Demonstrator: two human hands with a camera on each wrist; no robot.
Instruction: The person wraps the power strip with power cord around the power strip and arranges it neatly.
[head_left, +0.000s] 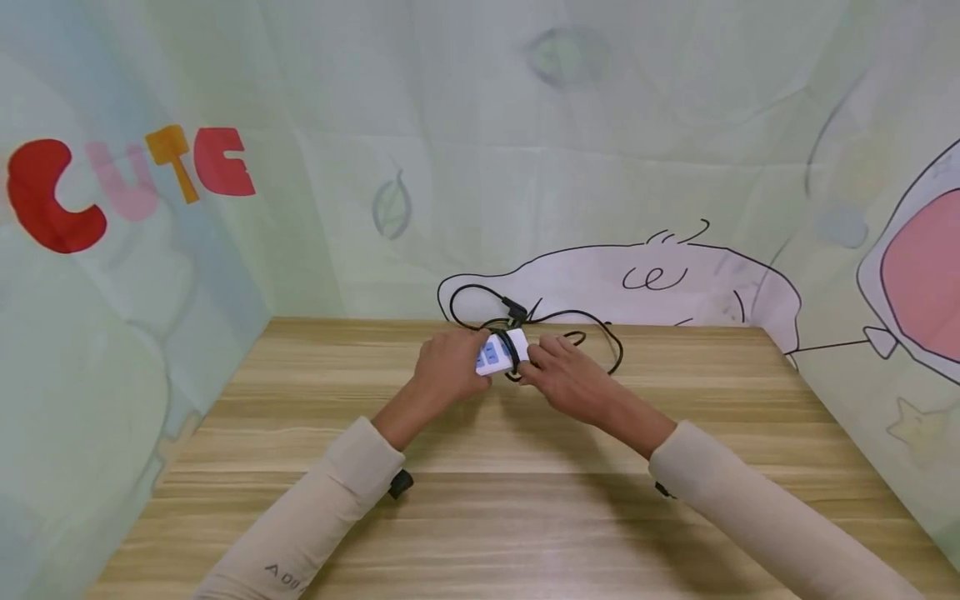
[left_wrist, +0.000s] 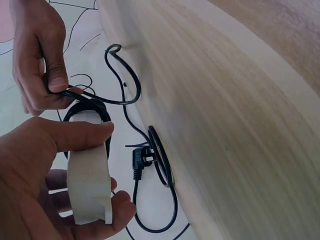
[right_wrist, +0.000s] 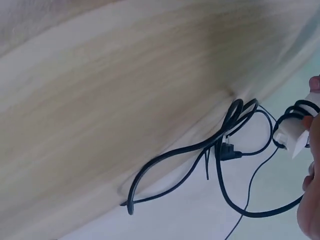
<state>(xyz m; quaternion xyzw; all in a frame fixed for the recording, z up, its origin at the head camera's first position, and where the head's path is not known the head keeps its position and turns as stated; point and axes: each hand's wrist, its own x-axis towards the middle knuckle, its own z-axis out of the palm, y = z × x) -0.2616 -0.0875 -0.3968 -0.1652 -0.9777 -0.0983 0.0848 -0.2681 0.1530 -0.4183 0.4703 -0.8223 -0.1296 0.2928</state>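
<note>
My left hand [head_left: 450, 364] grips a white power strip [head_left: 491, 358] with blue sockets, held up over the back of the table. In the left wrist view the thumb lies on one side of the strip's white body [left_wrist: 89, 175], with fingers around the other. Turns of black cord are wrapped around the strip's far end. Between thumb and fingers my right hand [left_wrist: 40, 57] pinches the cord, close beside the strip. A loose loop of the cord [right_wrist: 175, 151] trails toward the table's back edge, where the black plug [left_wrist: 140, 159] lies among the coils.
A wooden-grain table [head_left: 480, 533] extends beneath both arms. Behind it hangs a pale printed backdrop [head_left: 480, 183], close to the table's back edge. Dark wrist-worn devices [head_left: 401, 483] show under the sleeves.
</note>
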